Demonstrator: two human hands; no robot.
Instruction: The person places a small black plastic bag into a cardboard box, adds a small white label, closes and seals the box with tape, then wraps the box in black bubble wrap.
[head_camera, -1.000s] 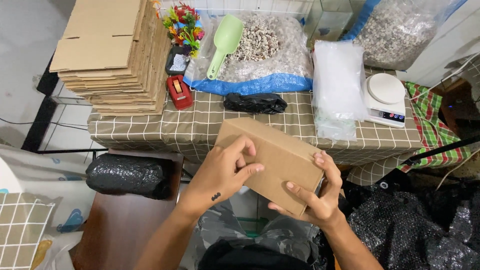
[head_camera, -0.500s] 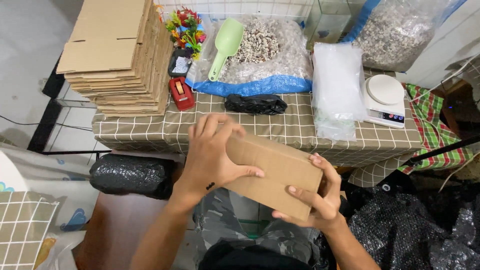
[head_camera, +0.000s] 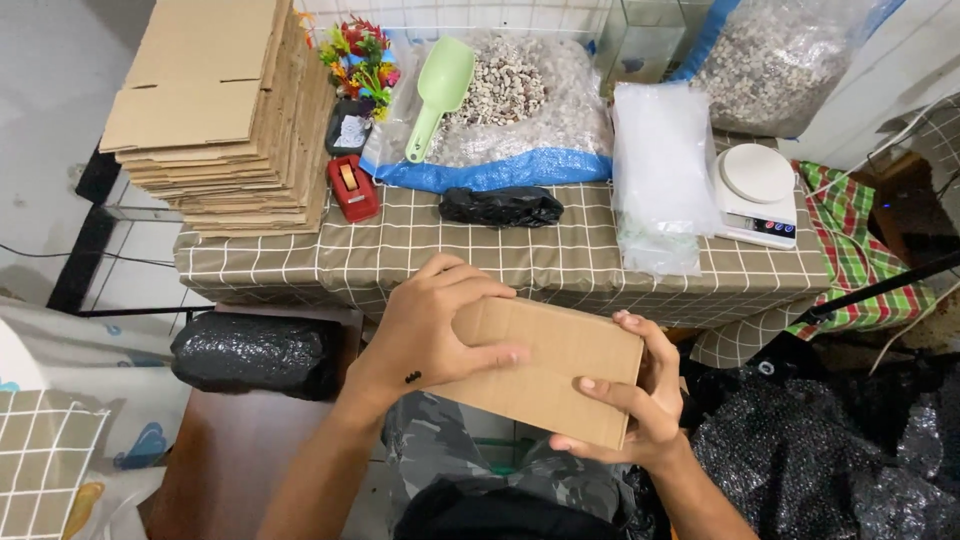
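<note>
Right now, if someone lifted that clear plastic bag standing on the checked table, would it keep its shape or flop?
Probably flop: the clear plastic bag looks thin and crinkled, with a sagging bottom edge. It seems light for its size, since it appears to hold only soft, pale film or padding. It may also slip in the fingers, as its surface looks glossy, and a push could tip it toward the white scale beside it.

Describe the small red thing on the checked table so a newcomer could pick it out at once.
Start at the tall stack of flattened cardboard boxes on the left end of the checked table. At the stack's right foot, on the cloth, sits the red tape dispenser. It is the only solid red thing there, blockier than the crumpled black bag to its right.
</note>
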